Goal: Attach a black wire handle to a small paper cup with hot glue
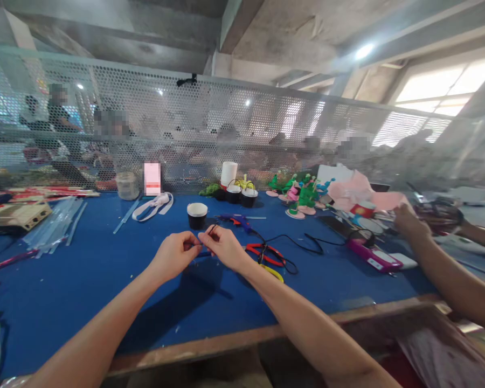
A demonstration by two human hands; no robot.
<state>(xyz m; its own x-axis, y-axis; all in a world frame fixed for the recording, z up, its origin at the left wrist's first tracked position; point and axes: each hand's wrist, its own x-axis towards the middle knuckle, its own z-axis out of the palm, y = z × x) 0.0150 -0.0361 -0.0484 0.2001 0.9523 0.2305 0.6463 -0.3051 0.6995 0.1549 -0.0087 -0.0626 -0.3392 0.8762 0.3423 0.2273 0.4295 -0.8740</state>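
Note:
My left hand (177,256) and my right hand (223,247) meet above the middle of the blue table, fingertips pinched close together. Between them is a thin dark wire-like piece (202,246), mostly covered by the fingers. Just beyond stands a small black cup with a white rim (197,216), upright and apart from both hands. A blue glue gun (239,220) lies behind my right hand. Red-handled pliers (271,255) rest to the right of it, with a yellow handle (274,274) partly hidden by my right forearm.
Two small handled buckets (249,196) and green craft figures (305,196) stand at the back. Clear glue sticks (59,223) lie left, near a jar (127,186) and white ribbon (156,207). A purple box (374,256) and a co-worker's hand (412,226) are at right.

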